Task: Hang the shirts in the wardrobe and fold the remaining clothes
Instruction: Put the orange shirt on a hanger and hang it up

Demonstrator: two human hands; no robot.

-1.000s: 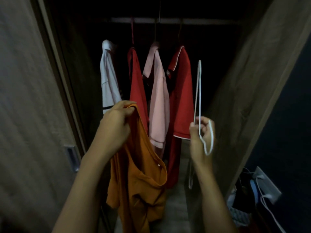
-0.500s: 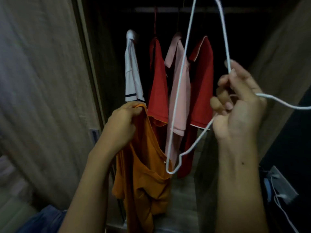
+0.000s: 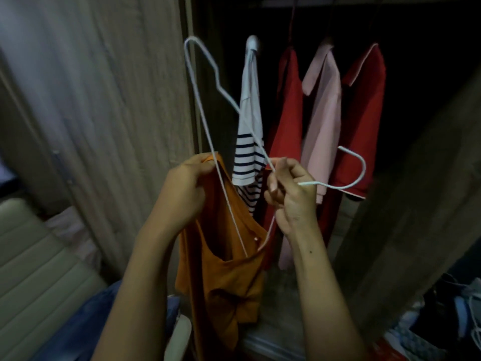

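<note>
My left hand (image 3: pixel 186 188) grips the neck edge of an orange shirt (image 3: pixel 226 277) that hangs down in front of the open wardrobe. My right hand (image 3: pixel 289 191) pinches a white wire hanger (image 3: pixel 200 100) near its hook, which curls out to the right. One end of the hanger dips inside the orange shirt's neck opening; the other end points up and left. Behind hang a white shirt with navy stripes (image 3: pixel 251 131), a red shirt (image 3: pixel 287 113), a pink shirt (image 3: pixel 322 121) and another red shirt (image 3: pixel 364 113).
The wardrobe's wooden door (image 3: pixel 117 100) stands open on the left and its side panel (image 3: pixel 421 204) on the right. A pale cushioned seat (image 3: pixel 33 269) and blue denim (image 3: pixel 86 324) lie lower left. Dark clothes and cables (image 3: pixel 450 319) sit lower right.
The hanger has swung round: its lower end has gone into the orange shirt's neck opening and its hook now points right. My right hand has dropped closer to the left one. The view shifted right.
</note>
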